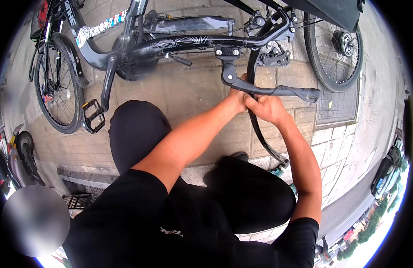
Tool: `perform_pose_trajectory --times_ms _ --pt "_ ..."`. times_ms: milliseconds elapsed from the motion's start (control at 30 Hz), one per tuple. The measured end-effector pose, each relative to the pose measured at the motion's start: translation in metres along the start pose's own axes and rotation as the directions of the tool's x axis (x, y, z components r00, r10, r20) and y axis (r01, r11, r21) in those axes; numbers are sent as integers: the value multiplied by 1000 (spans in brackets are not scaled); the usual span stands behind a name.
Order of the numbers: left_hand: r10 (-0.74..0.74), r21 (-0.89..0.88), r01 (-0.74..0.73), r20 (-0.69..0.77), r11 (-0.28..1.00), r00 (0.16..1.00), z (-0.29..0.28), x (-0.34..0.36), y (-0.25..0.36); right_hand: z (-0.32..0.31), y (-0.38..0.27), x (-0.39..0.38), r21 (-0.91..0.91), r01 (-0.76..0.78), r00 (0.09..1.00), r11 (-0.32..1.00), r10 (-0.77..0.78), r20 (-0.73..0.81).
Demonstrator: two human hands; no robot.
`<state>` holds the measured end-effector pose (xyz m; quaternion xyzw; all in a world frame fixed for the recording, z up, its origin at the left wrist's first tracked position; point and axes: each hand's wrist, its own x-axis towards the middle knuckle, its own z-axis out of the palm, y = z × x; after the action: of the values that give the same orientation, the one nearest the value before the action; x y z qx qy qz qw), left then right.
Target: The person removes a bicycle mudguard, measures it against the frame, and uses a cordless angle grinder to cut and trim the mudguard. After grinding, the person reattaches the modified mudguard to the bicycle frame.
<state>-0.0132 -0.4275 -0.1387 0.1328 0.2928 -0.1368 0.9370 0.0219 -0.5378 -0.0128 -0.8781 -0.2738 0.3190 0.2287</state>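
A long, curved black mudguard (260,134) runs down from the bicycle frame (184,42) toward the ground near my right knee. My left hand (238,99) is closed at its upper part, with some fingers hidden behind the kickstand (278,90). Close beside it, my right hand (267,107) is closed around the same mudguard, its thumb meeting the left hand. The dark kickstand sticks out sideways just above both hands, bolted under the frame. Behind it hangs a derailleur (274,58), and a brake caliper (255,21) sits higher up.
A spoked wheel with a thick hub (345,43) stands at the right, over a metal ground cover (336,107). The front wheel (59,85) and a pedal (94,116) are at the left. A black crate (77,201) lies lower left. A motorbike (21,156) stands beyond.
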Motion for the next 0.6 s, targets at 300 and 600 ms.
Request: perform_pose_trajectory --times_ms 300,600 --pt "-81 63 88 -106 994 991 12 9 14 8 8 7 -187 49 979 981 -84 -186" --pt "486 649 -371 1 665 874 5 34 10 4 3 3 -302 -25 959 953 -63 -277"
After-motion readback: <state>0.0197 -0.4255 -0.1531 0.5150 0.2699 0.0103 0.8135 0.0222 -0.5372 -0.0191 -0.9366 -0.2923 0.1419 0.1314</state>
